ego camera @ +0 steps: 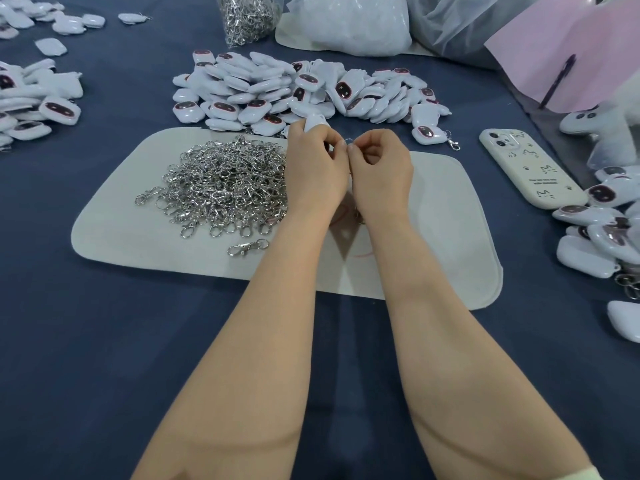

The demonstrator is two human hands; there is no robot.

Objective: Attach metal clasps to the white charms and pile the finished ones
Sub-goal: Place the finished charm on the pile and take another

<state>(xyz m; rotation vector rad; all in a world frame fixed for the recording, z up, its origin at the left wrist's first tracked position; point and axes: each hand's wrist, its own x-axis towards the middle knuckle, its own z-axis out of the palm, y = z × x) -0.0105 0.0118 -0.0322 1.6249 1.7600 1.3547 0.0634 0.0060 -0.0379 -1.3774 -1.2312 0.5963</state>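
My left hand [313, 164] grips a white charm [313, 122] that pokes out above its fingers. Close beside it, my right hand [379, 166] pinches a small metal clasp [349, 143], whose ring shows between the fingertips. Both hands hover over a pale felt mat [433, 220]. On the mat's left part lies a heap of loose silver clasps [225, 183]. Behind the hands spreads a big pile of white charms [294, 90] with dark pink-rimmed faces. One charm with a clasp on it [429, 135] lies to the right of that pile.
A cream phone [530, 168] lies face down at the right. More charms are heaped at the right edge [602, 230] and the left edge [38, 98]. A bag of clasps [247, 17] and white plastic bags [349, 26] stand at the back on the blue cloth.
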